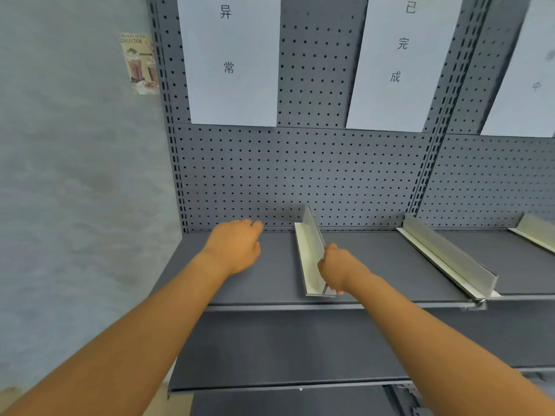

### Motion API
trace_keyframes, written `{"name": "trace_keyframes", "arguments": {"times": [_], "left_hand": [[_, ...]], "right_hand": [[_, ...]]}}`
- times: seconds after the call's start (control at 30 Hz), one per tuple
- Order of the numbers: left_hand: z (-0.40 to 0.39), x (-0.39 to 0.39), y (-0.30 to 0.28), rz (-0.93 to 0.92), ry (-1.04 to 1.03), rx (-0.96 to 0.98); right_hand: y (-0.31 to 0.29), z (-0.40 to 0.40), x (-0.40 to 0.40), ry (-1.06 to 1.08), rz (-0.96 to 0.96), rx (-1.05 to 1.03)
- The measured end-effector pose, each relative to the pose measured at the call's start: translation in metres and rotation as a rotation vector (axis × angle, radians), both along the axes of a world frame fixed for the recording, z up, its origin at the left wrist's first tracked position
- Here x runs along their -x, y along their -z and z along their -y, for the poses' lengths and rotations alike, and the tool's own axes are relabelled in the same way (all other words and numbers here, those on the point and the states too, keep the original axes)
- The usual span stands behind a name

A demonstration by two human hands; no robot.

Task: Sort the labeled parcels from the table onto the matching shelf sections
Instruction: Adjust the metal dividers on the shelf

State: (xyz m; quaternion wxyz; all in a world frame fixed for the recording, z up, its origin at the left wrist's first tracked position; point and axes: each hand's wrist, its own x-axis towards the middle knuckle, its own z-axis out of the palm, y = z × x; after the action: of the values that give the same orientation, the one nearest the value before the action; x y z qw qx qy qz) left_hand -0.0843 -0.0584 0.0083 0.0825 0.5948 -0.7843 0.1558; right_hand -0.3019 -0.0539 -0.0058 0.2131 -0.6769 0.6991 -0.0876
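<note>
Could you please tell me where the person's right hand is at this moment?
In the head view, the right hand sits centre-right on the upper shelf, gripping the front end of the leftmost metal divider.

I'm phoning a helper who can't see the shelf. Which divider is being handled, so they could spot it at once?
On the grey pegboard shelf, find the paper sign reading 异常 at far left. Below its right edge stands the leftmost divider. Unlike the other dividers, it has the right hand gripping its front end.
</note>
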Motion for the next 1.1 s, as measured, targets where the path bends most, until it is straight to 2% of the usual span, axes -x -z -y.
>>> {"name": "trace_keyframes", "arguments": {"times": [0.43,0.8,0.87,0.97,1.1], "left_hand": [[0.010,0.026,0.018,0.003,-0.053,-0.076],[0.009,0.032,0.023,0.014,-0.087,-0.086],[0.005,0.028,0.023,0.015,-0.103,-0.091],[-0.003,0.019,0.019,0.036,-0.135,-0.079],[-0.021,-0.003,0.010,0.055,-0.197,-0.055]], "right_hand": [[0.028,0.020,0.025,-0.054,-0.088,-0.009],[0.026,0.015,0.028,-0.089,-0.143,-0.177],[0.020,0.013,0.028,-0.076,-0.218,-0.070],[0.009,0.017,0.023,-0.122,-0.460,0.234],[0.003,0.021,-0.011,-0.422,-0.391,0.428]]}}
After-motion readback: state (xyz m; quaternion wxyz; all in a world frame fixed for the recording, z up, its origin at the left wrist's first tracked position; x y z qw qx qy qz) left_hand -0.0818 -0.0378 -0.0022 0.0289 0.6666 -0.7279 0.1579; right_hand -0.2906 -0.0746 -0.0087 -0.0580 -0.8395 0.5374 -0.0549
